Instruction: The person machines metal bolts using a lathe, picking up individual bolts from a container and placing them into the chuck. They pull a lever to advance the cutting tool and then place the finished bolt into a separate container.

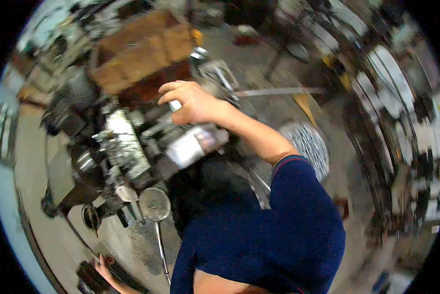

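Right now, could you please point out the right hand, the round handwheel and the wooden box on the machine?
right hand [193,103], head view, on the back of the hand.
round handwheel [154,204], head view, on its flat face.
wooden box [141,51], head view, on its front wall.

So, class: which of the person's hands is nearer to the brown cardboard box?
Right. The right hand rests on the machine just below the cardboard box; the left hand is far off at the lower edge.

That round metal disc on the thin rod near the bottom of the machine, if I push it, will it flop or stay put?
The disc looks like rigid metal, so probably stiff, not floppy. Its thin rod is long and slender, so it may flex or swing a little. The picture is blurred, so its mounting is unclear.
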Demonstrator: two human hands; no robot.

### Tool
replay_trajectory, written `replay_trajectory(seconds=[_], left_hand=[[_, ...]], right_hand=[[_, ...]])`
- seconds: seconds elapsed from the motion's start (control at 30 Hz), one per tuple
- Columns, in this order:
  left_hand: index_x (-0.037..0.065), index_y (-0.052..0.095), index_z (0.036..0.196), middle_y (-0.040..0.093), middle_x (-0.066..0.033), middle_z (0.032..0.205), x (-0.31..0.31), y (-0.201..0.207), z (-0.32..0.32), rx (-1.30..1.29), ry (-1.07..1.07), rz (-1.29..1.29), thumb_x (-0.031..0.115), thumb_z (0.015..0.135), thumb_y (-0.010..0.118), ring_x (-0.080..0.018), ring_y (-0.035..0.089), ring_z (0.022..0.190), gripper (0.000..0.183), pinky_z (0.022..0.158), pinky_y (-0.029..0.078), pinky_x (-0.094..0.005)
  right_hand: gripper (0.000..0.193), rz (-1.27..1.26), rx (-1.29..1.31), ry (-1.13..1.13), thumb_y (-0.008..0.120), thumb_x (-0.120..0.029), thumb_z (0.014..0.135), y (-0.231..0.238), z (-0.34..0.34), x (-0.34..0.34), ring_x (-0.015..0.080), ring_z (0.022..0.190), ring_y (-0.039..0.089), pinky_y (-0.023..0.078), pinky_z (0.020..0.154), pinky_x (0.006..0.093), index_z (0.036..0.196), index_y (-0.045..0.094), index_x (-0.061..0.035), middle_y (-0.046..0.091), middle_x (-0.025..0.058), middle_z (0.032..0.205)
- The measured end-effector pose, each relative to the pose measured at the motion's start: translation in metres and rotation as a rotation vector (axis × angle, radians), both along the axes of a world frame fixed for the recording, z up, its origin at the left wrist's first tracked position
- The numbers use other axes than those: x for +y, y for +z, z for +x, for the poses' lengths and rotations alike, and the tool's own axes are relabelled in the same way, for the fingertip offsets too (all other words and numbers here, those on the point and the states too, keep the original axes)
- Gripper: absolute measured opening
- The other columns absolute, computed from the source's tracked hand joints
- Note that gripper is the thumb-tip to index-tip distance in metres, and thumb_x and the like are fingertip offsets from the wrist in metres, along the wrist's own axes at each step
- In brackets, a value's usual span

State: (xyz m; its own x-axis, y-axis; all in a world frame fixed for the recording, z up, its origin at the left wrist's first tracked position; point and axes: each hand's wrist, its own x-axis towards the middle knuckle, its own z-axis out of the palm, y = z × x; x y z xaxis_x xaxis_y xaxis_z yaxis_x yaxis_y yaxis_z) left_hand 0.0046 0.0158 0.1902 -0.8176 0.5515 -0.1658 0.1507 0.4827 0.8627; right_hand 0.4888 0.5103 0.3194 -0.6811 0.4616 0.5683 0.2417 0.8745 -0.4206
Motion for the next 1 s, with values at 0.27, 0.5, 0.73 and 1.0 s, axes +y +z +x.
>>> replay_trajectory(seconds=[0.27, 0.5, 0.73, 1.0], left_hand=[[-0.007, 0.061, 0.09, 0.057, -0.0064, 0.066, 0.019, 0.017, 0.007, -0.042, 0.033, -0.248, 0.03, 0.084, 0.061, -0.0142, 0.05, 0.053, 0.037, 0.052, 0.042, -0.029], [-0.01, 0.061, 0.095, 0.061, -0.0131, 0.082, 0.033, 0.011, -0.021, -0.041, 0.031, -0.347, 0.036, 0.081, 0.06, -0.0221, 0.057, 0.071, 0.048, 0.059, 0.047, -0.0327], [-0.003, 0.056, 0.105, 0.06, -0.0099, 0.064, 0.015, -0.013, -0.011, 0.07, 0.113, -0.026, 0.036, 0.082, 0.063, -0.0143, 0.058, 0.053, 0.046, 0.045, 0.042, -0.0245], [-0.002, 0.056, 0.106, 0.059, -0.0083, 0.064, 0.012, -0.012, -0.016, 0.009, 0.11, -0.042, 0.036, 0.081, 0.066, -0.0142, 0.055, 0.049, 0.046, 0.043, 0.041, -0.024]], right_hand=[[0.025, -0.463, -0.379, -1.188, 0.06, -0.023, 0.063, -0.14, 0.333, -0.049, 0.0303, 0.079, 0.062, 0.05, 0.071, 0.0364, 0.081, 0.069, -0.0074, 0.065, 0.015, 0.086], [0.035, -0.696, -0.811, -1.0, 0.061, -0.023, 0.058, -0.258, 0.355, -0.084, 0.0308, 0.09, 0.061, 0.049, 0.081, 0.0363, 0.09, 0.068, -0.0109, 0.064, 0.0167, 0.093], [0.028, -0.728, -0.797, -1.023, 0.058, -0.021, 0.06, -0.265, 0.332, -0.065, 0.0327, 0.087, 0.061, 0.049, 0.078, 0.0373, 0.08, 0.066, -0.0037, 0.063, 0.0197, 0.091], [0.033, -0.738, -0.899, -0.928, 0.057, -0.026, 0.064, -0.25, 0.342, -0.067, 0.0322, 0.093, 0.059, 0.047, 0.082, 0.0357, 0.083, 0.065, -0.0004, 0.062, 0.0222, 0.096]])
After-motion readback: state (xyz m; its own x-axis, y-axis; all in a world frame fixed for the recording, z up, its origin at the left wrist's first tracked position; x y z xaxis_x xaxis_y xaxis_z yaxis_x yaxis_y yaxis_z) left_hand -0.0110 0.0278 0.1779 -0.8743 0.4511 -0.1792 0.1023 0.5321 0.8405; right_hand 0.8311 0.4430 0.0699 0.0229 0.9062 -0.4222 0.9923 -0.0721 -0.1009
